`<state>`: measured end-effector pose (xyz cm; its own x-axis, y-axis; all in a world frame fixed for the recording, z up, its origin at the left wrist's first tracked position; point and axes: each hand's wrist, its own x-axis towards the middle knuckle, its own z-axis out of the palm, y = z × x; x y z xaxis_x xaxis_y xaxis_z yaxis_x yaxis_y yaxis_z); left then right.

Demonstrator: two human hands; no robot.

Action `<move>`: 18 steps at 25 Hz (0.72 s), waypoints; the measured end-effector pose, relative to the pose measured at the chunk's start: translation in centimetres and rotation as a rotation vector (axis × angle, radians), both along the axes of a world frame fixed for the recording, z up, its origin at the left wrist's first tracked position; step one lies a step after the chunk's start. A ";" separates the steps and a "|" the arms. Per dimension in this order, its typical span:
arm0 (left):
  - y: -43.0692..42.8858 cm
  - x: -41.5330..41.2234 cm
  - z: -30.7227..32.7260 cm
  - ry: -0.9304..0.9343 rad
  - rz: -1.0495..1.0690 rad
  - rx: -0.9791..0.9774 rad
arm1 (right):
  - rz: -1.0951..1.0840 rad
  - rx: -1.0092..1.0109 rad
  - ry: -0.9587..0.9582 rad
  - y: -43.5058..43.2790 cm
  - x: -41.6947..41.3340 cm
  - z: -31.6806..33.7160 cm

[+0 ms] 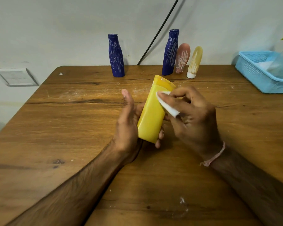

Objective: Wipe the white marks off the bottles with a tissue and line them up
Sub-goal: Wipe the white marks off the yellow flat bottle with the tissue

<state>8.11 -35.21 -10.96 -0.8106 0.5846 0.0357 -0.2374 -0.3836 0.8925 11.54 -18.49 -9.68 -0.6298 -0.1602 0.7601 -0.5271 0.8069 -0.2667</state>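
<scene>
While left hand [127, 128] grips yellow bottle [152, 115] over tabletop [72, 128] middle, right hand [194, 118] pinches tissue [167, 105] against its upper side, so wiping step underway. Looks clean-ish; next probably stand it by far edge.

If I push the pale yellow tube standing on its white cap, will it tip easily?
Probably yes: the pale yellow tube stands tall on a narrow white cap. Falling leftward, it might knock the pink tube close beside it.
</scene>
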 end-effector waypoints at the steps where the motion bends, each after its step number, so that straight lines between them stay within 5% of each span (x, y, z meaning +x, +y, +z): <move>1: -0.1 -0.1 0.2 -0.033 0.013 0.016 | 0.105 0.057 -0.030 -0.5 0.3 -0.3; 4: -0.2 -0.2 0.6 -0.159 0.053 0.100 | 0.295 0.214 -0.053 -1.6 1.2 -0.8; 8: -0.5 -0.4 0.6 -0.158 0.052 0.097 | 0.110 0.010 -0.057 -0.2 0.2 -0.2; 11: -0.6 -0.4 1.0 -0.219 0.103 0.154 | 0.255 0.142 -0.040 -1.3 1.0 -0.6; 15: -0.4 -0.2 1.1 -0.163 0.141 0.040 | 0.054 -0.014 0.018 -0.5 0.6 0.1; 18: -0.3 -0.2 1.1 -0.122 0.204 0.013 | 0.180 0.085 0.013 -0.9 0.9 -0.3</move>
<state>7.96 -35.49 -9.85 -0.9104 0.4088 -0.0631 -0.2598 -0.4463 0.8564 12.48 -19.43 -9.96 -0.5754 -0.3333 0.7469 -0.6681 0.7184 -0.1941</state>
